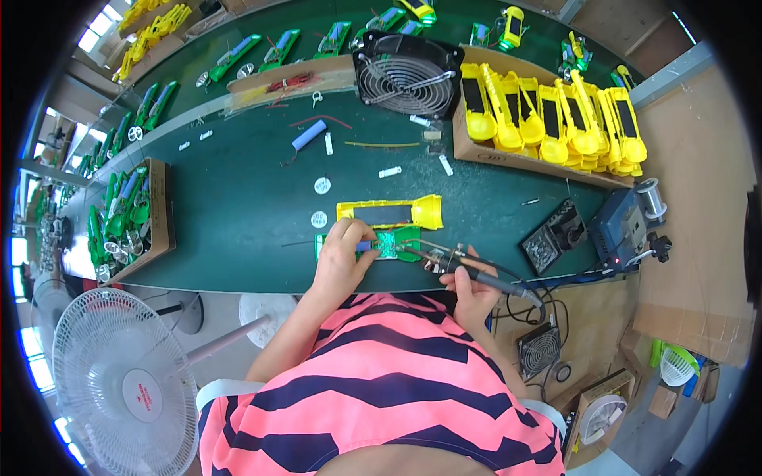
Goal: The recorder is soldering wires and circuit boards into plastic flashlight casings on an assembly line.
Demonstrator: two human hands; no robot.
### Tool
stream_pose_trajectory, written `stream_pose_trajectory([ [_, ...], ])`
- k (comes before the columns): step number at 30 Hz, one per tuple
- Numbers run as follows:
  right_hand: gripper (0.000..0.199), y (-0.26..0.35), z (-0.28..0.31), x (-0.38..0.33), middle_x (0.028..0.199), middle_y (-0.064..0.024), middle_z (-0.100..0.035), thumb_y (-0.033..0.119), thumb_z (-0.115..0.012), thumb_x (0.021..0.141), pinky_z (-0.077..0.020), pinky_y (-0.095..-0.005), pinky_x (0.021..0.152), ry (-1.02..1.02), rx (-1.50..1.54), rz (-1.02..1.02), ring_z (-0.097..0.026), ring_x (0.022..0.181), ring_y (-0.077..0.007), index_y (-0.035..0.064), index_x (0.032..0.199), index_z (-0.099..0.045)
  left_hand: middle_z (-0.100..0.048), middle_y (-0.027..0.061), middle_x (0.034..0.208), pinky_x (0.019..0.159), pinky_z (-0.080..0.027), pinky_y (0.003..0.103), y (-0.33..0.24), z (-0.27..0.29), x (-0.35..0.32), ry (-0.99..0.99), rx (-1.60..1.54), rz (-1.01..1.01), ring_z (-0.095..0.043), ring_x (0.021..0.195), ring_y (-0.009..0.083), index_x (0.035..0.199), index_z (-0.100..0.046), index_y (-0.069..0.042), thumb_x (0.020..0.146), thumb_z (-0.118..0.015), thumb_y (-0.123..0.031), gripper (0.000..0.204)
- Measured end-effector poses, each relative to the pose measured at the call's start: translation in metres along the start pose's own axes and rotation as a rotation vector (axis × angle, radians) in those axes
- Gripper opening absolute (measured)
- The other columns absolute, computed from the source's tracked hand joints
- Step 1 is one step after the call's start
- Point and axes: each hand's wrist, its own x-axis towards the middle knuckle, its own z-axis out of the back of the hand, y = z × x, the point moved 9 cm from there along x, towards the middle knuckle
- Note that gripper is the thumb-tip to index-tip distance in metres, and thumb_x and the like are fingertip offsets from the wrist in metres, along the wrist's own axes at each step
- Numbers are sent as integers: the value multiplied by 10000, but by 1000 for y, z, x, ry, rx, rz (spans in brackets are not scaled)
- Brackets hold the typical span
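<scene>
A green plastic housing (409,235) lies near the table's front edge with a circuit board (386,245) and a blue cylindrical battery (364,247) in it. Over its left part my left hand (340,252) is closed in a pinch; what the fingertips grip is too small to tell. My right hand (471,292) is wrapped round the handle of a soldering iron (494,281), whose metal tip points left at the board. A thin metal feed tube runs beside the iron. Directly behind the green housing lies a yellow housing (427,212) with a dark panel.
At the right are a cardboard box (508,157) of yellow housings, a soldering station (617,225) and an iron stand (548,242). A black fan (407,75) stands behind. Another box (163,206) holds green housings at left. A loose battery (309,135) and small white parts lie mid-table.
</scene>
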Motion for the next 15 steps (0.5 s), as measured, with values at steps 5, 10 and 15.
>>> stream_pose_trajectory([
  [5,243,-4,3,-2,902,-179,-584,-13,-507,815,-476,-188,522,95,-95,36,-610,612,-144,-79,1039,-440,-491,79,604,527,-420,348,-17,31,-32,-94,413,-128,-514,578,247,611,-483,-54,636,-718,-154,257],
  [10,176,1,-2,2,848,-155,-568,-7,-546,792,-440,-253,706,99,-107,-10,-612,610,-133,-52,956,-500,-574,135,916,667,-450,341,-8,53,-20,-110,643,-16,-564,809,254,801,-613,-40,689,-615,-69,116],
  [15,207,1,-2,9,865,-179,-588,30,-536,811,-487,-190,530,161,-188,22,-616,609,-147,-62,989,-483,-545,128,969,752,-423,351,-47,32,-15,-117,447,-383,-540,873,268,943,-621,-41,623,-575,-16,324],
])
